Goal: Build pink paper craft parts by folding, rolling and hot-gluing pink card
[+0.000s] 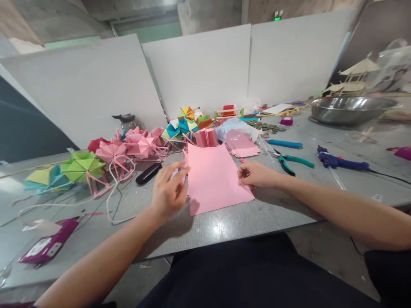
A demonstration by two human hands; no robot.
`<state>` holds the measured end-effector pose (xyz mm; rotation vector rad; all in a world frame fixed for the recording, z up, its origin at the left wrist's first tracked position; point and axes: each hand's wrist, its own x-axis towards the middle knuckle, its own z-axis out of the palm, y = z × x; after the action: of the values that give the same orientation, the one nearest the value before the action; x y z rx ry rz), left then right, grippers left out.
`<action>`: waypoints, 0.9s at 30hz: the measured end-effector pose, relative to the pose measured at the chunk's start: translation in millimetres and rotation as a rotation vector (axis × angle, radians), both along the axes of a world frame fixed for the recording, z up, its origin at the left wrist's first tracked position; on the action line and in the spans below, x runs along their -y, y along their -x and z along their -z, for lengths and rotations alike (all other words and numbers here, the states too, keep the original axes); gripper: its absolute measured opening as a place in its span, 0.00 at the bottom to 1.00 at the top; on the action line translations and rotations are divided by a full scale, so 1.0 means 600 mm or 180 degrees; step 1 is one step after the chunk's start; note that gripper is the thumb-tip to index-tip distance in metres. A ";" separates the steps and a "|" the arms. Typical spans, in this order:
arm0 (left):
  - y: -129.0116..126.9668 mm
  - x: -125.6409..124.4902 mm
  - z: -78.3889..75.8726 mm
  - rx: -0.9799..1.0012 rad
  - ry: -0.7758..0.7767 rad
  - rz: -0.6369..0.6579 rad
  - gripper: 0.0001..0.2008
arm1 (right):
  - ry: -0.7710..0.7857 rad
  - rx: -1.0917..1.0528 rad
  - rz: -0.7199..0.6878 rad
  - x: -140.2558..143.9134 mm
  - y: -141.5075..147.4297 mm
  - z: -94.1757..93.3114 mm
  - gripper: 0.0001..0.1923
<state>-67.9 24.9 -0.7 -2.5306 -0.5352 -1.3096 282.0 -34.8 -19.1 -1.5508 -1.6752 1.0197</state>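
Note:
A pink sheet of paper (214, 176) lies flat on the grey table (257, 216) in front of me. My left hand (168, 190) pinches the sheet's left edge near its upper corner. My right hand (257, 175) pinches the right edge of the same sheet, fingers curled. Just behind the sheet stands a pink accordion-folded piece (206, 137), and a stack of smaller pink papers (243, 144) lies to the right of it.
Folded paper umbrellas in pink (128, 147), green (81, 164) and blue (184, 125) crowd the left and back. Green-handled pliers (293, 161), a blue glue gun (340, 161), a metal bowl (349, 109), a black case (148, 173), a white cord (111, 196) and a purple packet (48, 246) lie around.

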 end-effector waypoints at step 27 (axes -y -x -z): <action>-0.106 0.042 0.049 -0.1650 0.1564 0.1713 0.11 | -0.0866 0.1255 -0.1969 0.053 -0.009 -0.040 0.12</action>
<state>-4.2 -0.3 -30.2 -3.4226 -0.0567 -0.6178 287.5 -66.4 4.8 -1.1185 -2.5479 0.7417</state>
